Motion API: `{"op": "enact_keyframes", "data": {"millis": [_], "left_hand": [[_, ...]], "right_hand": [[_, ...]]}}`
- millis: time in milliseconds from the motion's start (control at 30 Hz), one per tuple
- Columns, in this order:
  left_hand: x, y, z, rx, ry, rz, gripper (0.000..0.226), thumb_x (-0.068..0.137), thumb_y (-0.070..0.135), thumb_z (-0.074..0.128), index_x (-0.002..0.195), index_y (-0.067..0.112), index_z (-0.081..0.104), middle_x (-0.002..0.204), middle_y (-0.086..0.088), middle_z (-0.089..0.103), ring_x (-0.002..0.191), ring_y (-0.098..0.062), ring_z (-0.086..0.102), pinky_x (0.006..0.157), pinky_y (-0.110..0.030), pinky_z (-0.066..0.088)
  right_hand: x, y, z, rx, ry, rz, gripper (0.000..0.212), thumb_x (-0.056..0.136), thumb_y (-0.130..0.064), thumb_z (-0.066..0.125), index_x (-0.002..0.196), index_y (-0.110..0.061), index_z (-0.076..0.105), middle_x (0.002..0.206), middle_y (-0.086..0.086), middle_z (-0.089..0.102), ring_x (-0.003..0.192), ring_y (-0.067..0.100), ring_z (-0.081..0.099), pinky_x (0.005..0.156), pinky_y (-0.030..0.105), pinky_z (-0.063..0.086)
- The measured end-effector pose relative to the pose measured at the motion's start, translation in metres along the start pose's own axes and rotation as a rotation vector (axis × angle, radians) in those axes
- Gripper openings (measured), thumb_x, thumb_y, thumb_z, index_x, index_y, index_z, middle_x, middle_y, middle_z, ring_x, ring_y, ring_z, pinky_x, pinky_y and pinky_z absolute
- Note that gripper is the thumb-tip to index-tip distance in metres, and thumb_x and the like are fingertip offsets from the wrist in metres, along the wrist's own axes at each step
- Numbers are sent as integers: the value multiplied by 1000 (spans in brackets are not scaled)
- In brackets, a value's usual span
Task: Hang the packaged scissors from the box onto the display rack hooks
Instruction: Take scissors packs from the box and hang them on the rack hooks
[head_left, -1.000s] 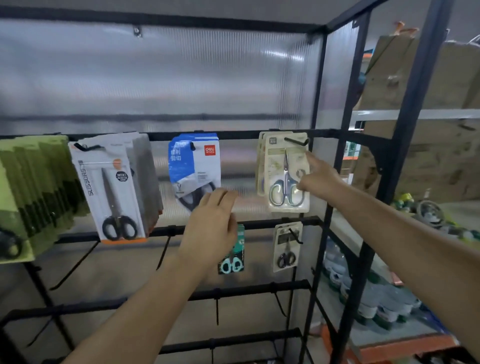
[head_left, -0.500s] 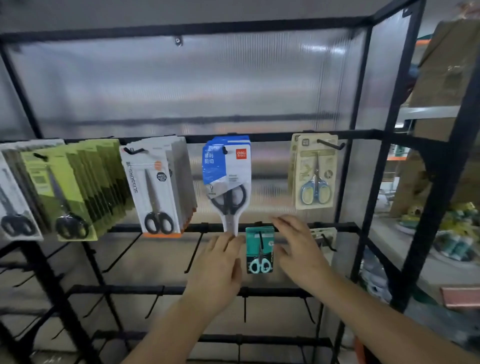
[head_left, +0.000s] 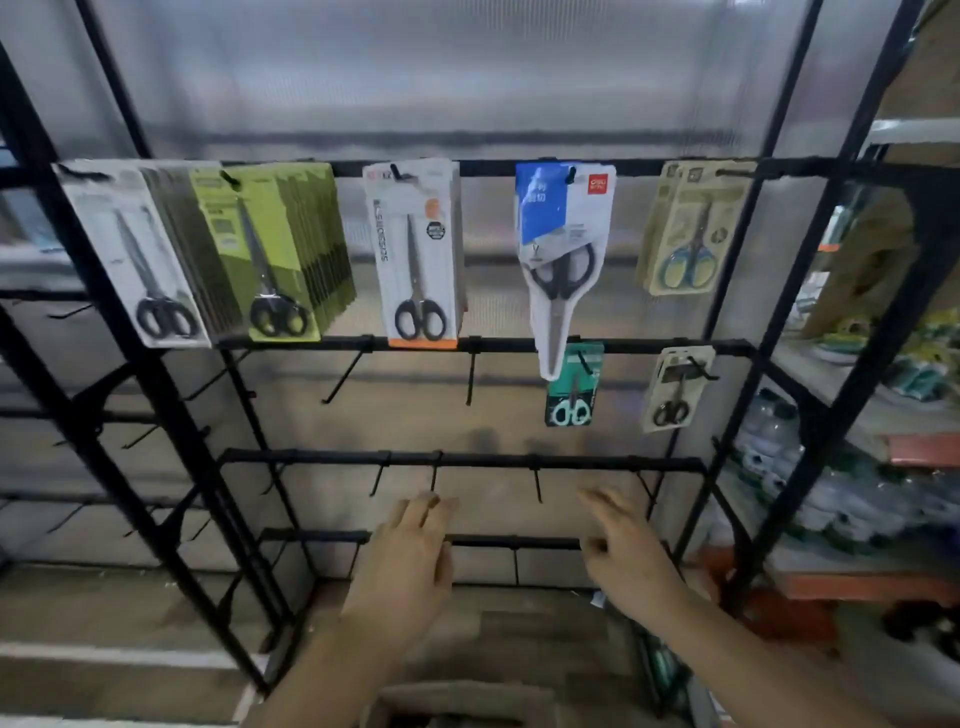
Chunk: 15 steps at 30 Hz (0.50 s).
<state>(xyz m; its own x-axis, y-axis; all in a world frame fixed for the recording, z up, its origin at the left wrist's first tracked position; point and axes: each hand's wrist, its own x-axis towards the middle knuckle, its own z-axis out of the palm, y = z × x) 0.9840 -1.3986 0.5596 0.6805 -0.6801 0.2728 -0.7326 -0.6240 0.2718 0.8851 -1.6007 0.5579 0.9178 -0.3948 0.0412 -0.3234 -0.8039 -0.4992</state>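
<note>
Seven hung scissors packs (head_left: 422, 254), two hands (head_left: 402, 566).

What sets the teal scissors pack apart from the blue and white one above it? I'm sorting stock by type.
The teal pack is a short rectangular card holding pale mint-handled scissors; the blue and white pack is much longer, tapers to a point and holds black-handled scissors. The teal pack hangs on the second rail, the blue and white pack on the top rail, its tip overlapping the teal pack's upper left corner. Both hang on black hooks, untouched.
</note>
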Motion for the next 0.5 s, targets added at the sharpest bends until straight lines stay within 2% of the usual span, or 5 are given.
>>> {"op": "enact_keyframes", "data": {"millis": [67,200,333,433,500], "left_hand": [[-27,-18,10,3,-34,-31,47,94,13,37,140,18,36,138,2,36,127,-19,37,101,-27,38],[-102,-53,52,-50,-133,-93,41,71,13,46,106,7,66,99,-10,64,82,-32,65,58,-37,57],[-170,-63,96,-29,-316,-200,44,80,15,44,120,9,59,122,-11,57,99,-35,59,75,-38,52],[-207,-73,136,-91,-349,-278,40,72,19,40,105,13,63,109,-13,64,82,-35,64,60,-38,55],[-230,-80,170,-113,-417,-372,42,77,16,41,113,10,62,111,-12,61,94,-37,59,71,-40,52]], "right_hand": [[-20,3,24,27,-19,39,56,94,-9,46,146,-18,28,148,-1,26,136,15,28,107,19,24],[-76,12,93,21,-132,151,56,93,-11,49,145,-22,31,149,5,30,138,20,27,111,26,27],[-125,32,152,0,-358,209,59,94,-9,48,146,-17,24,152,5,27,139,19,27,110,24,21],[-142,50,190,20,-484,246,54,94,-7,47,144,-14,28,146,7,33,133,22,34,101,19,24],[-149,69,224,17,-510,270,54,93,-3,45,143,-14,29,143,9,36,130,23,37,94,16,25]]}}
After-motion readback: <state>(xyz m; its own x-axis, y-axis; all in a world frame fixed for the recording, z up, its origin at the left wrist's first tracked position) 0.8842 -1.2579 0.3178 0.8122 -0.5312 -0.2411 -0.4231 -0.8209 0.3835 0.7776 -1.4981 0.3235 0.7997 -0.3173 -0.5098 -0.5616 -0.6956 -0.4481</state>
